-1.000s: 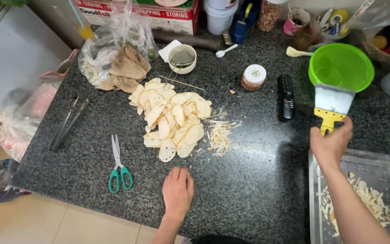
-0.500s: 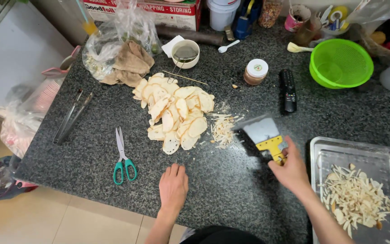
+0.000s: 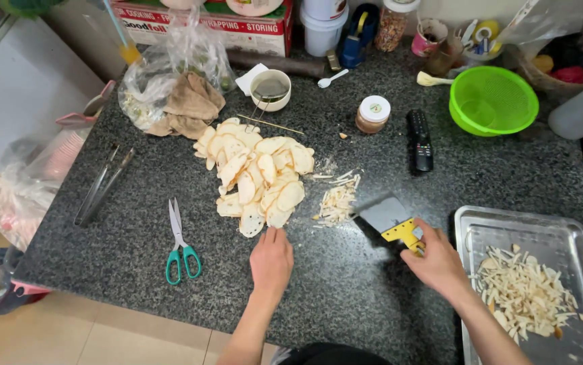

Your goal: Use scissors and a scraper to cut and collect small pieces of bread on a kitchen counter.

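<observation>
The left hand (image 3: 272, 260) is lying flat on the dark speckled granite counter (image 3: 345, 297), fingers loosely together and holding nothing, its fingertips just reaching the near edge of the heap of pale sliced pieces (image 3: 256, 177). The right hand (image 3: 438, 262) is clamping its fingers around the yellow handle of a flat metal scraper (image 3: 387, 217), whose grey blade is tilting down toward the counter just beside a small pile of thin cut strips (image 3: 336, 201). Close by the right forearm, a rectangular metal tray (image 3: 474, 223) is sitting at the counter's near right corner, holding a spread of the same pale strips (image 3: 524, 292). Left of the resting hand, teal-handled scissors (image 3: 181, 243) are lying closed, and farther left a pair of metal tongs (image 3: 100, 186) is lying at a slant. Beyond the scraper, a black remote control (image 3: 419, 140) and a small white-lidded jar (image 3: 372, 113) are sitting well apart from the heap. Farther back, a green plastic colander (image 3: 493, 101) is standing to the right, a small white bowl (image 3: 270, 89) is sitting behind the slices, and a brown cloth (image 3: 190, 105) is bunching against a clear plastic bag (image 3: 163, 74).
</observation>
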